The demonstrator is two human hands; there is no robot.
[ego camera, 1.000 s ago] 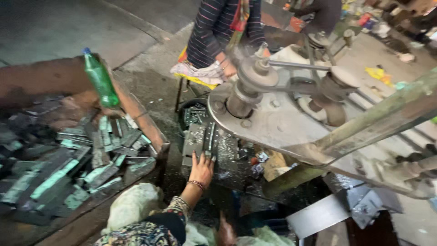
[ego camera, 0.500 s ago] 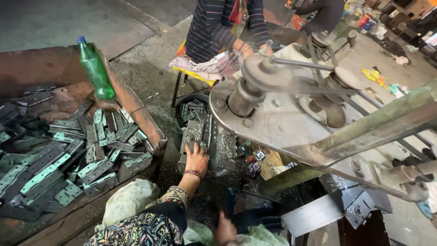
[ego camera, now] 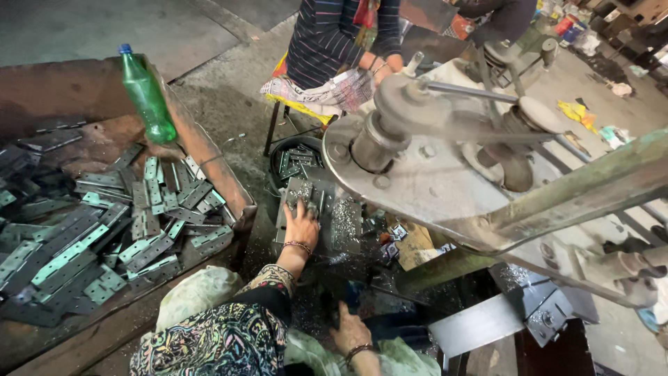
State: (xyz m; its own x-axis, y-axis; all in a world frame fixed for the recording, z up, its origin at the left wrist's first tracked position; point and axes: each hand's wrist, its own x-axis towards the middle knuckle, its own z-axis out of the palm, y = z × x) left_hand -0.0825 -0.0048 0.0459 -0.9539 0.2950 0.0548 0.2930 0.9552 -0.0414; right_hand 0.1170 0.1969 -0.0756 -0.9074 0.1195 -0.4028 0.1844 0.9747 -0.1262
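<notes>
The left hand point(ego camera: 301, 224) lies flat on grey metal plates point(ego camera: 316, 202) beside the press machine point(ego camera: 445, 167); the right hand point(ego camera: 350, 333) rests low.

green plastic bottle point(ego camera: 147, 95), upright on rusty bin edge point(ego camera: 209, 157)

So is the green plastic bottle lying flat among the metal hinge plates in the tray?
No, the green plastic bottle stands upright, slightly tilted, on the tray's brown rim, beside the metal hinge plates rather than among them.

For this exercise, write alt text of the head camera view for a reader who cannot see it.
A person's left hand presses on flat metal plates under a big grey machine, while the right hand rests low near their lap. A rusty tray of metal hinges and a green bottle sit left; another person sits opposite.
</notes>
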